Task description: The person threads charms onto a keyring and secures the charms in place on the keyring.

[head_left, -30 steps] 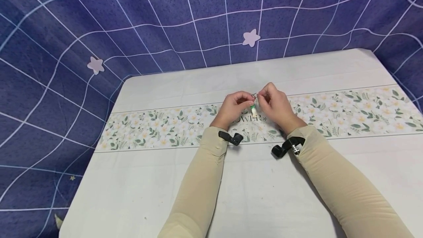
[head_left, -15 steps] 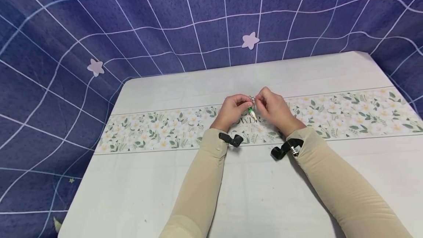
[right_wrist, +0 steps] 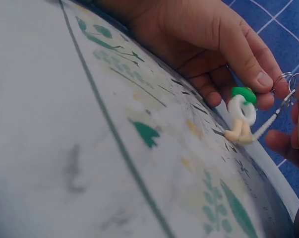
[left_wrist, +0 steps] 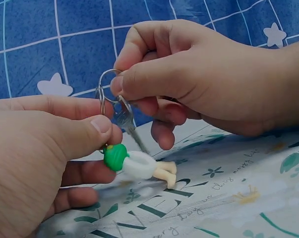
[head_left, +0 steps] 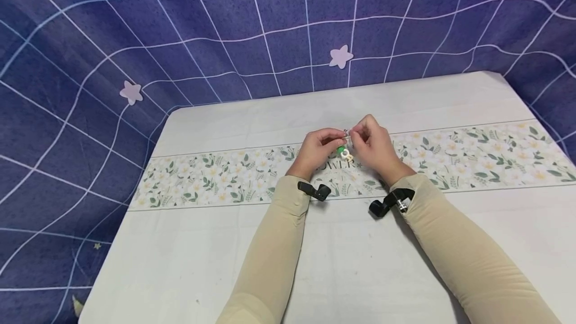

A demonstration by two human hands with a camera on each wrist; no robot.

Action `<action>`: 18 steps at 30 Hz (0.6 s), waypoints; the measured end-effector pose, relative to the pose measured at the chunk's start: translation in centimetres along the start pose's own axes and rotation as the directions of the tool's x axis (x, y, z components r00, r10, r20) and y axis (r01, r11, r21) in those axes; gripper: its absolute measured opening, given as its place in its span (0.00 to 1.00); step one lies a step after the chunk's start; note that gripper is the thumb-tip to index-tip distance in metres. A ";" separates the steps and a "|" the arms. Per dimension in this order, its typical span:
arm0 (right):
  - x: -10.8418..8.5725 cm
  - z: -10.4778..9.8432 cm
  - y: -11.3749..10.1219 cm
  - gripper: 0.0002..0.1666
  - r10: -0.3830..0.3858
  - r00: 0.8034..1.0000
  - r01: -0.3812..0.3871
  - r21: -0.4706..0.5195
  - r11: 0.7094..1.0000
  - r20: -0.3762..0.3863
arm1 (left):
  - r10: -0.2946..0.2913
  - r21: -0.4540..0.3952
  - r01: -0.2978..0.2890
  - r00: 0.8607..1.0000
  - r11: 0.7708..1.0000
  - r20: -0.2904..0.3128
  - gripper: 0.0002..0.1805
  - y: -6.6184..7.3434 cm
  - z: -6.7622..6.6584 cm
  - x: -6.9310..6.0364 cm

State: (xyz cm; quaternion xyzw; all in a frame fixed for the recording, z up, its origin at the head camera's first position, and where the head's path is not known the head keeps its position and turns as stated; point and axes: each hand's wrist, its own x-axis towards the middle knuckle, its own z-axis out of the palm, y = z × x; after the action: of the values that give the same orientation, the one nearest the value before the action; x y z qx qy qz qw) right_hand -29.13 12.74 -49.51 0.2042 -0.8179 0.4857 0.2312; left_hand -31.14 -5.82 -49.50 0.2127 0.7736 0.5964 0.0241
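In the left wrist view the left hand (left_wrist: 55, 148) pinches a metal ring between thumb and index finger. A small figure (left_wrist: 139, 164) with a green top, white body and beige legs hangs below that thumb. The right hand (left_wrist: 199, 74) pinches a larger key ring (left_wrist: 100, 82) between thumb and forefinger. A silver key (left_wrist: 125, 119) hangs from the rings between both hands. The right wrist view shows the figure (right_wrist: 242, 110) beside the left fingertips, with the rings (right_wrist: 286, 79) to the right. How the rings link cannot be told.
A white table cover (head_left: 225, 259) with a printed floral band (head_left: 216, 176) lies under both hands. Behind the table hangs a blue curtain (head_left: 288, 9) with white lines and stars. Black straps with small cameras (head_left: 321, 192) sit on both wrists.
The figure has turned, its white loop now facing the head view. The right hand shifted left, then slightly back right and up; the left hand has barely moved.
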 end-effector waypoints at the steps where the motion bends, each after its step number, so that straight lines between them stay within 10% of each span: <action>1: 0.0 0.0 0.0 0.04 0.006 1.000 -0.005 0.022 1.000 -0.006 | 0.008 0.009 -0.008 1.000 1.000 0.003 0.10 -0.1 0.0 0.0; 11: 0.0 0.1 0.1 0.04 0.094 0.996 -0.094 0.129 0.987 0.009 | 0.079 0.092 -0.077 0.997 0.993 -0.026 0.04 -0.1 0.0 0.2; 18: 0.0 0.1 0.0 0.03 0.067 0.997 -0.068 0.058 0.996 0.027 | 0.019 0.136 -0.015 0.999 0.991 -0.030 0.05 0.1 0.1 0.2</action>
State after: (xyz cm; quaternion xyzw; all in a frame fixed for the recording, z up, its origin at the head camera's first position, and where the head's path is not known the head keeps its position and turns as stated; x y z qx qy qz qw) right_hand -29.18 12.67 -49.54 0.1893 -0.8125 0.5146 0.1981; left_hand -31.27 -5.69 -49.42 0.2112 0.8108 0.5459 -0.0076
